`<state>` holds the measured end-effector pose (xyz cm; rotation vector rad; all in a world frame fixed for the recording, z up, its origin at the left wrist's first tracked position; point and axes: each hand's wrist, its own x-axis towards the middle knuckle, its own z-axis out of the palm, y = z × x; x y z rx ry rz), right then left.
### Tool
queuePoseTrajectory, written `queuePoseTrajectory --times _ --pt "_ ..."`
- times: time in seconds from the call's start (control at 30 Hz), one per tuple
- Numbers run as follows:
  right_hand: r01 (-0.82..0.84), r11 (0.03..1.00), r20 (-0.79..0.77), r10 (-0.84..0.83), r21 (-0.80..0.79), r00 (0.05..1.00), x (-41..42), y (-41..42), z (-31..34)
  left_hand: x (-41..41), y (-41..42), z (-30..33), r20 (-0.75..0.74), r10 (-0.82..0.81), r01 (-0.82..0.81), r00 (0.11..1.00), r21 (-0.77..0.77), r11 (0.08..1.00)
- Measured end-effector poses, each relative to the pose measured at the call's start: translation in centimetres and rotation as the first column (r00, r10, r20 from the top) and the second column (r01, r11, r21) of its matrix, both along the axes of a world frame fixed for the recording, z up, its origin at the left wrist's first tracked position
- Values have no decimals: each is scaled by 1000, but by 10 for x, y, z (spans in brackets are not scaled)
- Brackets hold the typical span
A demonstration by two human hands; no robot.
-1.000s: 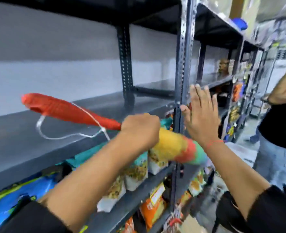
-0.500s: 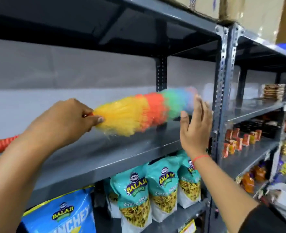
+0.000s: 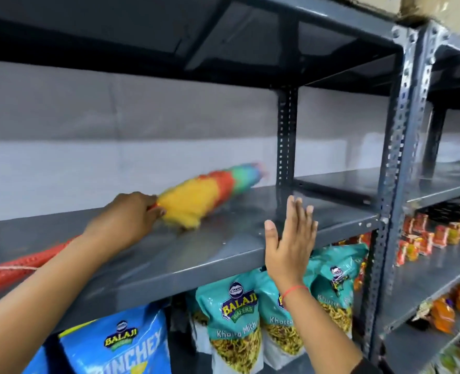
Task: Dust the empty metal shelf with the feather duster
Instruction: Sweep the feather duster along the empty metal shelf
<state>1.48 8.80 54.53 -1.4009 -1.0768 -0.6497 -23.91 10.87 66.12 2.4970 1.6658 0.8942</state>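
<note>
The feather duster [image 3: 202,197] has a yellow, red, green and blue head and a red ribbed handle that runs back under my left forearm. Its head lies on the empty grey metal shelf [image 3: 223,255], tip toward the rear upright, blurred by motion. My left hand [image 3: 126,220] is shut on the handle just behind the yellow feathers. My right hand [image 3: 291,244] hovers flat and open at the shelf's front edge, fingers up, holding nothing.
Teal snack bags [image 3: 234,325] and a blue bag [image 3: 115,344] stand on the shelf below. A perforated grey front post [image 3: 396,163] divides this bay from the right bay, where small red packets [image 3: 434,236] sit. Another shelf hangs close overhead.
The duster has dropped from above the shelf onto its surface and reached deeper toward the back. My right hand stays raised and open near the front edge.
</note>
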Motion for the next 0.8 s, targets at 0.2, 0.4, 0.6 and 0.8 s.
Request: queuePoseTrajectory --times 0.2,0.4,0.6,0.8 --pt "5 1000 23 -5 -18 1000 1 -1 -1 10 -6 -5 -153 -243 204 958 -234 951" --pt "22 997 10 -21 -79 1000 -2 -5 1 12 15 -1 -75 -55 50 996 -75 996" --pt "54 985 62 -44 -166 997 -1 -10 5 -34 -16 -15 -67 -220 212 973 -111 971" --pt "-11 984 -86 -4 -175 996 -23 -19 11 -79 6 -12 -110 28 -31 994 -33 999"
